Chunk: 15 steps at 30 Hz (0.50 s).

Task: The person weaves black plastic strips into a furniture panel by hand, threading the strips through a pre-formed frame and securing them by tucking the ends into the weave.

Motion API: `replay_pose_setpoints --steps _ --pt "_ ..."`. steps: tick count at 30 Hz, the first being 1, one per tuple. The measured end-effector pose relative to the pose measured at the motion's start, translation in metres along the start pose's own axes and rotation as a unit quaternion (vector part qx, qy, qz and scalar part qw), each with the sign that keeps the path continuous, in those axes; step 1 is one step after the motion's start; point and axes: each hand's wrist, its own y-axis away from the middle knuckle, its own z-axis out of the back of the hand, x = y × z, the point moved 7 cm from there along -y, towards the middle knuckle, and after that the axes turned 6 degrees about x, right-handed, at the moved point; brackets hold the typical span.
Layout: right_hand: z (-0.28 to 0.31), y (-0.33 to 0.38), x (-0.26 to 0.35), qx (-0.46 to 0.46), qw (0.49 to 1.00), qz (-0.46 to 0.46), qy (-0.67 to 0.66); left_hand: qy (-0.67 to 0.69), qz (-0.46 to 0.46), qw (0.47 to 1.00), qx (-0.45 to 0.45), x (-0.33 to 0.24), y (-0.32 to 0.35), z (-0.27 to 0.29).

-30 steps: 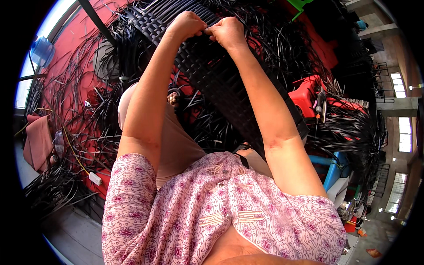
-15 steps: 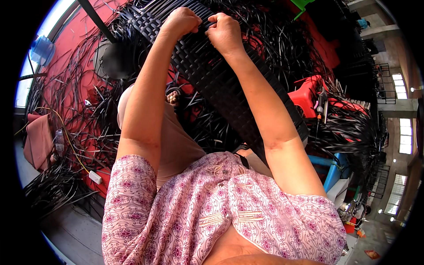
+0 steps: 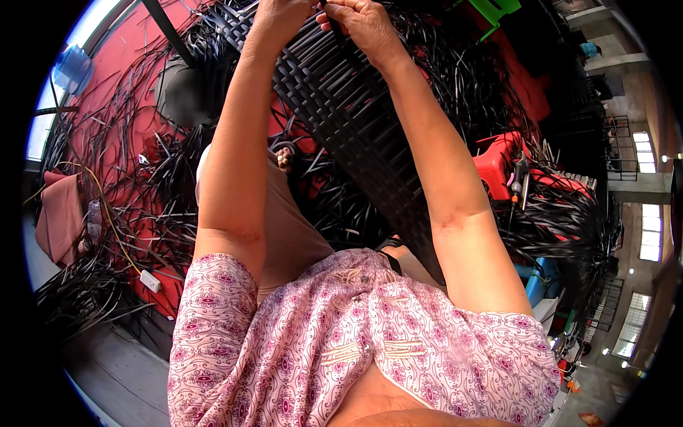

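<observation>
My pink patterned top [image 3: 370,356] fills the near edge; past it the black woven panel [image 3: 356,121] slants up between my forearms, over loose black strips [image 3: 135,171] on the red floor [image 3: 114,85]. At its far end (top of view) my left hand [image 3: 281,18] is curled on the weave; my right hand [image 3: 363,21] is pinching a black strip [image 3: 329,20].

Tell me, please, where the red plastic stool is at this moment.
In the head view the red plastic stool stands on the person's right, just beyond the right forearm, beside the black woven panel and among loose black strips.
</observation>
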Motion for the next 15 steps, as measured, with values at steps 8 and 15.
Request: replay_pose_setpoints --steps 8,15 --pt "-0.005 0.01 0.006 0.006 0.987 -0.118 -0.106 0.068 -0.042 0.997 0.015 -0.011 0.001 0.014" --pt "-0.002 0.017 -0.017 -0.026 0.98 -0.142 -0.138 0.024 0.025 0.998 -0.053 0.007 0.001 0.037"
